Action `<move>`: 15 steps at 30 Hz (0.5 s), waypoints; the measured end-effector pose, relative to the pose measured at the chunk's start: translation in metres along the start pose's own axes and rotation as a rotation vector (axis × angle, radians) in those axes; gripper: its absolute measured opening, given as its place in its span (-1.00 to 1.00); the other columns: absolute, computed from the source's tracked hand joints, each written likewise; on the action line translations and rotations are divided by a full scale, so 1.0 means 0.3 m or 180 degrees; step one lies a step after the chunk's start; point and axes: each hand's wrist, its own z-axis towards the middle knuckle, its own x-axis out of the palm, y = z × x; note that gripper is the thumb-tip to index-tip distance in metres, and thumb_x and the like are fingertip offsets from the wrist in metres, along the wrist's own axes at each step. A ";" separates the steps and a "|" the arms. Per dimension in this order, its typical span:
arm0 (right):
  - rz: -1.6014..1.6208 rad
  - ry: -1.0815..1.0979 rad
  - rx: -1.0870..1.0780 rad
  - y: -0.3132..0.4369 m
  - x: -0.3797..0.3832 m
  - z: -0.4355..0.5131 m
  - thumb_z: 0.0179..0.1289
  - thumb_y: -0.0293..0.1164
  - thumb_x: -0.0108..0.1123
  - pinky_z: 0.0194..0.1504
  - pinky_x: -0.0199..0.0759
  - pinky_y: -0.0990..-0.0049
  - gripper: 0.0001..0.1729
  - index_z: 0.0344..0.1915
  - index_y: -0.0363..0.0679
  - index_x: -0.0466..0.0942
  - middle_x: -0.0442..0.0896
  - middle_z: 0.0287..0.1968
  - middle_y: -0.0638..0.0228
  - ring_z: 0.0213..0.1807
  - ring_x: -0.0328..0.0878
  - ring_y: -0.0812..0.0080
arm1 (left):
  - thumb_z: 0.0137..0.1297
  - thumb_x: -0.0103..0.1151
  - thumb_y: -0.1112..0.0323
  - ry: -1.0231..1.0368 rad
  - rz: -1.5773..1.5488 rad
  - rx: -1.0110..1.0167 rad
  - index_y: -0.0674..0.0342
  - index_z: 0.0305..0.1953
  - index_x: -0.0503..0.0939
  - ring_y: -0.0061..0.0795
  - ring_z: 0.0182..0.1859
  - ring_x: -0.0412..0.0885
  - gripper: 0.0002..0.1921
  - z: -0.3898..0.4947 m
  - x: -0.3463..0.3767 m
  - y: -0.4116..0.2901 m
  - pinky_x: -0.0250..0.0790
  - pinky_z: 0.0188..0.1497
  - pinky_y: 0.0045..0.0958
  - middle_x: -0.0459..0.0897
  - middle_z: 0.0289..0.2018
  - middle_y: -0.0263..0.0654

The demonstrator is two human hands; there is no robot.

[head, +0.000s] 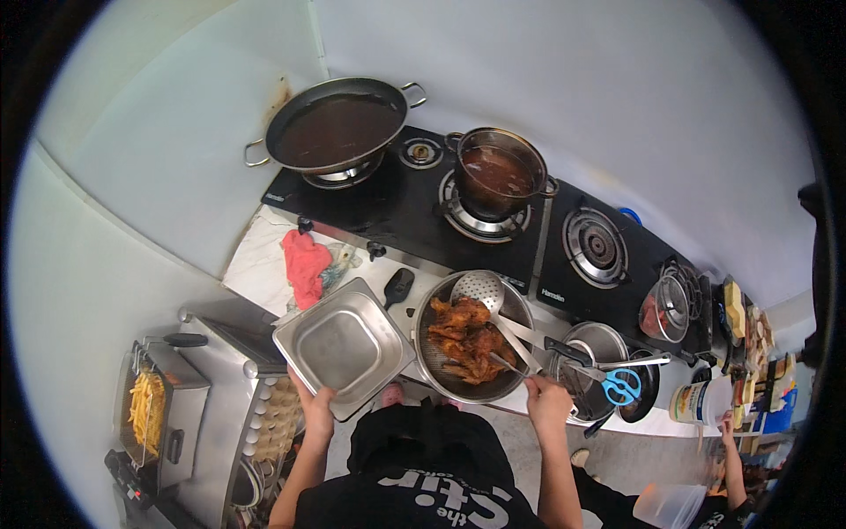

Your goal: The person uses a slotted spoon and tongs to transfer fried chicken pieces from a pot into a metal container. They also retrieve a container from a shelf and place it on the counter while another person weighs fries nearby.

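Note:
My left hand (pixel 314 413) grips the near rim of an empty, deep stainless-steel food pan (pixel 344 350), which is tilted beside the colander. In my right hand (pixel 548 402) is a slim metal utensil (pixel 506 364); its far end touches browned fried chicken (pixel 466 344). I cannot tell whether it is tongs or a fork. The chicken lies in a round metal mesh colander (pixel 428 377) on the counter. A perforated skimmer (pixel 477 291) rests in the colander against the chicken, its handle pointing towards my right hand.
Behind, on the black gas stove (pixel 390 211), stand a wide pan (pixel 337 132) and a pot (pixel 499 175) of dark liquid. Blue-handled scissors (pixel 621 387) lie by metal pots. Fries sit in a fryer basket (pixel 147 410) at left. Another person's hand (pixel 727 430) is near a plastic tub (pixel 699 401).

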 end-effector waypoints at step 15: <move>-0.0087 0.0102 -0.0113 0.023 0.018 -0.052 0.01 -0.30 0.24 -0.36 0.39 0.26 -0.79 -0.32 -0.11 0.62 0.55 -0.47 0.22 -0.36 0.54 0.18 | -0.10 0.19 0.53 0.0130 0.2655 0.3331 -0.18 0.19 0.13 0.08 0.14 0.28 -0.22 0.062 -0.165 -0.040 0.16 0.15 -0.06 0.19 0.17 0.10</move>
